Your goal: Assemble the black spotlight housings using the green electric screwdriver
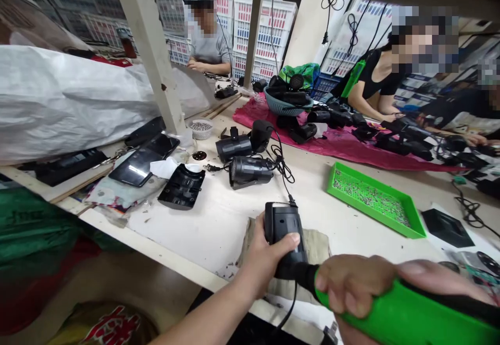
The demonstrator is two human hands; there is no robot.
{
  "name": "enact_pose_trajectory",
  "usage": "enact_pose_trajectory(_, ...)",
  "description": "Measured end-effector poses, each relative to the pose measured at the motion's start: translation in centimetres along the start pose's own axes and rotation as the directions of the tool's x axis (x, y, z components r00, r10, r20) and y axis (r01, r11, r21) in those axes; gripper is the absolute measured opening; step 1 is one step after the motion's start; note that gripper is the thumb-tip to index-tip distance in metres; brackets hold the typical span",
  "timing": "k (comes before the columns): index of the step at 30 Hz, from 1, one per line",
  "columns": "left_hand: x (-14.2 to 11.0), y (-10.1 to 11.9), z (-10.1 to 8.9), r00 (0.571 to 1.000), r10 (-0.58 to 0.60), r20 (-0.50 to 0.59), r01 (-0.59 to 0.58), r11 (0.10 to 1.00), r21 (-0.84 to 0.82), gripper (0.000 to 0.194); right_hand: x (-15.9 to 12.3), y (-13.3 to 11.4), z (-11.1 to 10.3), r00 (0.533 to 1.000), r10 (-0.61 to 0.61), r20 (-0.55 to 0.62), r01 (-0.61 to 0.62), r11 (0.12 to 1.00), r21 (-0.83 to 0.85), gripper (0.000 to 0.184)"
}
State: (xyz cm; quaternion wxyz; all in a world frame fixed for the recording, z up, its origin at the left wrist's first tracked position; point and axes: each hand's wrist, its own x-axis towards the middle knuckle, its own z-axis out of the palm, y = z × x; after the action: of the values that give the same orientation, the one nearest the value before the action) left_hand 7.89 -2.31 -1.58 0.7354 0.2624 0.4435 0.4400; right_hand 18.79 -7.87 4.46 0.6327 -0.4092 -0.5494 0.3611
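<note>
My left hand [260,256] is wrapped round a black plastic device housing [282,222], its thumb lying across the side. A black cord runs from the housing's top end. Beneath it lies a folded grey-brown cloth [318,243] on the white table. My right hand [357,282] grips a green and black electric screwdriver [422,311]. The driver's black nose meets the lower end of the housing; the bit itself is hidden. Just beyond my left hand are two similar black devices, one of them a cylinder [250,170] with a grille end, and an open half shell [183,186].
A green tray [371,199] of small screws stands to the right. Behind are a tub [201,128] of small metal parts, a phone [136,165] and a blue basket [285,105] of black parts on pink cloth. A post [152,48] rises at left. Several people sit opposite.
</note>
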Motion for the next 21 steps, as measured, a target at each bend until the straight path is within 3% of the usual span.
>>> enact_pose_trajectory(2, -0.3, 0.0, 0.2, 1.000, 0.020, -0.003, -0.020, 1.000, -0.008, 0.067, 0.9, -0.5, 1.0, 0.994, -0.070, -0.085, 0.080, 0.989, 0.127, 0.024)
enact_pose_trajectory(4, -0.4, 0.0, 0.2, 1.000, 0.028, -0.012, -0.028, 1.000, 0.003, 0.063, 1.5, -0.5, 1.3, 0.974, -0.160, -0.159, 0.188, 0.965, 0.181, 0.033)
enact_pose_trajectory(6, -0.3, 0.0, 0.2, 0.999, 0.021, -0.026, -0.021, 1.000, 0.020, 0.063, 1.7, -0.2, 1.3, 0.970, -0.200, -0.139, 0.227, 0.950, 0.214, 0.037)
enact_pose_trajectory(9, -0.1, 0.2, 0.2, 0.999, -0.020, -0.036, 0.020, 1.000, 0.016, 0.067, 1.4, 0.1, 1.1, 0.988, -0.148, -0.051, 0.155, 0.961, 0.229, 0.040)
enact_pose_trajectory(14, -0.3, 0.6, 0.1, 0.999, -0.038, -0.017, 0.039, 0.999, 0.017, 0.055, 1.0, -0.1, 1.5, 0.975, -0.177, -0.135, 0.206, 0.947, 0.245, 0.037)
enact_pose_trajectory(18, -0.4, 0.5, 0.2, 0.999, -0.025, -0.036, 0.025, 1.000, 0.012, 0.054, 0.6, 0.1, 1.3, 0.995, -0.083, -0.060, 0.098, 0.944, 0.315, 0.034)
enact_pose_trajectory(21, -0.3, 0.3, 0.2, 0.998, -0.031, -0.057, 0.030, 1.000, -0.008, 0.056, 0.7, 0.4, 0.9, 0.989, -0.129, -0.073, 0.146, 0.933, 0.329, 0.033)
